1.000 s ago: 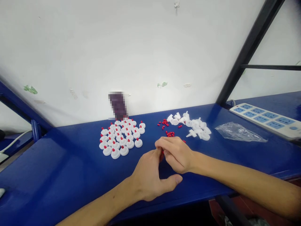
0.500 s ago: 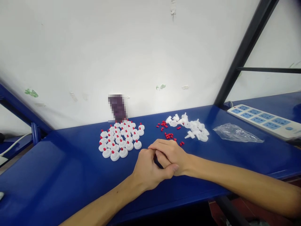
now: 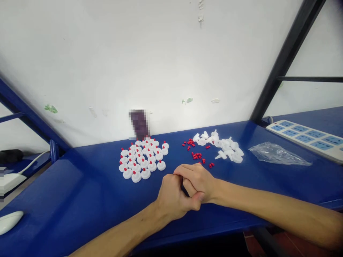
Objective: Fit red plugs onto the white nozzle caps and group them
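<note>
My left hand (image 3: 171,198) and my right hand (image 3: 199,180) are pressed together near the front edge of the blue bench (image 3: 80,185), fingers curled and interlocked. What they hold between them is hidden. Just beyond them to the left sits a cluster of white round caps with red tips (image 3: 142,159). To the right of that lie several loose small red pieces (image 3: 197,155) and a pile of plain white caps (image 3: 225,146).
A crumpled clear plastic bag (image 3: 278,154) lies to the right, with a white and blue power strip (image 3: 308,137) beyond it. A black diagonal frame bar (image 3: 284,60) rises at right. A white mouse (image 3: 9,221) and cables sit at far left. White wall behind.
A second ago my hands met only at the fingertips with the left thumb out; now they are clasped tightly together. The view has shifted slightly left.
</note>
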Available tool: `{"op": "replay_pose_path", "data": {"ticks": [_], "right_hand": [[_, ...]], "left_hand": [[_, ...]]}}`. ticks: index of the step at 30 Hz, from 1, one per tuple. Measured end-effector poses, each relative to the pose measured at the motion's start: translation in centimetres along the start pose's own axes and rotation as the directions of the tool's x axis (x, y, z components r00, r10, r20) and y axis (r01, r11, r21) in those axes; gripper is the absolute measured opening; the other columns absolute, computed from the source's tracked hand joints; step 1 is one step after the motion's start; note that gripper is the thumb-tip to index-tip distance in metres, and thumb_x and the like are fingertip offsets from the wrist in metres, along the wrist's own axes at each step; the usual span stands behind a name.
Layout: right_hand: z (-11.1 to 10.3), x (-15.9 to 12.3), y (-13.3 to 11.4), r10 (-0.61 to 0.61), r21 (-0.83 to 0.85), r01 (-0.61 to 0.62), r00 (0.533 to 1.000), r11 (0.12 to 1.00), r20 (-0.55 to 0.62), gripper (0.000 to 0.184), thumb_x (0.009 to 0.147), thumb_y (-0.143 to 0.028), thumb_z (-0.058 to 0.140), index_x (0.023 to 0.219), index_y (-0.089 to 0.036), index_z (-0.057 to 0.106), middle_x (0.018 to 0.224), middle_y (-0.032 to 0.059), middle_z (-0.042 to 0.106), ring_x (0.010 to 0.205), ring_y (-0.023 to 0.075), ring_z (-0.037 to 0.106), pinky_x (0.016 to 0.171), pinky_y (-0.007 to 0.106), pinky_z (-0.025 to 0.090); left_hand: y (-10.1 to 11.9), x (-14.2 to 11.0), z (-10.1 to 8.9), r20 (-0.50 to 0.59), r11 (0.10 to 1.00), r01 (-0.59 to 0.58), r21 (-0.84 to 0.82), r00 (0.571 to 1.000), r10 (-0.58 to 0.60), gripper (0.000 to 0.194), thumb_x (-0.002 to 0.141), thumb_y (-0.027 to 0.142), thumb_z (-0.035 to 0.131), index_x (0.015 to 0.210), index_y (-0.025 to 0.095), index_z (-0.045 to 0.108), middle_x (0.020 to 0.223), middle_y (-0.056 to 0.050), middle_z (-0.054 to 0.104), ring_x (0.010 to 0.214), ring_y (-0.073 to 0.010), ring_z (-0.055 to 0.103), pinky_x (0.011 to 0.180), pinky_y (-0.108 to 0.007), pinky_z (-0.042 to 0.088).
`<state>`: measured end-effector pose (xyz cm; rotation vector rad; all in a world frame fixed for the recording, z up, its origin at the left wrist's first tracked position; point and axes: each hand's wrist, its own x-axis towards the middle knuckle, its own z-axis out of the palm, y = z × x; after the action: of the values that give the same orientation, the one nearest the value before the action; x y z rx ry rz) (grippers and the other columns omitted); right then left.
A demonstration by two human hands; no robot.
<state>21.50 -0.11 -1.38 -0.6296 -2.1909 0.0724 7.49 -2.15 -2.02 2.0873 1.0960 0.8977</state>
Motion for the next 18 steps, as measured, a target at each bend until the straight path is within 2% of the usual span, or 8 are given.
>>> {"op": "replay_pose_path", "data": {"ticks": [5, 8, 10, 12, 14, 16, 18], "right_hand": [[-0.1, -0.1, -0.4, -0.082, -0.071, 0.078, 0.995, 0.994, -0.055, 0.023, 0.082, -0.01, 0.033, 0.08, -0.018, 0.055, 0.062, 0.0003, 0.055, 0.048, 0.013, 0.043, 0.044, 0.026, 0.033], [-0.8, 0.1, -0.7, -0.072, -0.088, 0.068, 0.996, 0.994, -0.043, 0.023, 0.083, -0.011, 0.033, 0.08, -0.018, 0.055, 0.062, 0.0004, 0.055, 0.047, 0.0132, 0.043, 0.042, 0.027, 0.031], [-1.5, 0.3, -0.8, -0.081, -0.031, 0.08, 0.996, 0.996, -0.023, 0.023, 0.084, -0.014, 0.034, 0.085, -0.017, 0.056, 0.068, 0.003, 0.059, 0.052, 0.0148, 0.05, 0.044, 0.027, 0.036], [-2.2, 0.7, -0.6, -0.098, 0.059, 0.099, 0.995, 0.993, -0.025, 0.025, 0.087, -0.017, 0.034, 0.094, -0.015, 0.057, 0.077, 0.007, 0.063, 0.063, 0.0174, 0.058, 0.051, 0.028, 0.044], [-2.5, 0.9, -0.4, -0.087, 0.119, 0.093, 0.994, 0.989, -0.061, 0.027, 0.091, -0.018, 0.033, 0.102, -0.014, 0.057, 0.085, 0.0094, 0.066, 0.074, 0.0192, 0.063, 0.06, 0.03, 0.051], [-2.5, 1.1, -0.2, -0.061, 0.132, 0.072, 0.994, 0.989, -0.086, 0.029, 0.095, -0.021, 0.033, 0.11, -0.013, 0.057, 0.093, 0.0106, 0.068, 0.081, 0.02, 0.064, 0.067, 0.032, 0.053], [-2.6, 1.2, 0.1, -0.053, 0.127, 0.061, 0.997, 0.99, -0.065, 0.032, 0.097, -0.025, 0.034, 0.117, -0.012, 0.056, 0.101, 0.0125, 0.067, 0.088, 0.0213, 0.064, 0.073, 0.034, 0.054]], "left_hand": [[-0.2, -0.2, 0.2, 0.046, 0.996, -0.081, -0.042, 0.996, 0.083, 0.062, 0.071, 0.071, 0.059, 0.046, 0.019, 0.037, 0.043, 0.002, 0.047, 0.041, -0.0103, 0.043, 0.043, -0.024, 0.029], [-0.2, -0.2, 0.0, 0.054, 0.978, -0.203, -0.038, 0.977, 0.205, 0.067, 0.079, 0.076, 0.05, 0.047, 0.018, 0.041, 0.045, 0.0, 0.052, 0.044, -0.0123, 0.049, 0.046, -0.025, 0.034], [-0.1, -0.1, -0.3, 0.013, 0.948, -0.316, -0.024, 0.949, 0.316, 0.068, 0.085, 0.077, 0.041, 0.054, 0.018, 0.05, 0.053, -0.003, 0.058, 0.051, -0.0155, 0.054, 0.051, -0.027, 0.038], [-0.1, 0.1, -0.6, -0.06, 0.925, -0.38, -0.034, 0.924, 0.377, 0.064, 0.096, 0.067, 0.029, 0.069, 0.017, 0.059, 0.065, -0.006, 0.063, 0.06, -0.0182, 0.057, 0.057, -0.03, 0.042], [-0.2, 0.3, -0.8, -0.141, 0.93, -0.361, -0.07, 0.927, 0.349, 0.054, 0.104, 0.048, 0.023, 0.084, 0.016, 0.061, 0.074, -0.007, 0.064, 0.065, -0.0184, 0.056, 0.063, -0.031, 0.044], [-0.3, 0.8, -1.0, -0.148, 0.94, -0.319, -0.12, 0.942, 0.3, 0.045, 0.106, 0.036, 0.024, 0.087, 0.016, 0.06, 0.076, -0.005, 0.062, 0.065, -0.0169, 0.053, 0.065, -0.031, 0.043], [-0.4, 1.3, -1.3, -0.11, 0.948, -0.287, -0.141, 0.956, 0.273, 0.04, 0.105, 0.035, 0.029, 0.081, 0.016, 0.055, 0.071, -0.002, 0.057, 0.062, -0.0148, 0.047, 0.061, -0.029, 0.039]]}}
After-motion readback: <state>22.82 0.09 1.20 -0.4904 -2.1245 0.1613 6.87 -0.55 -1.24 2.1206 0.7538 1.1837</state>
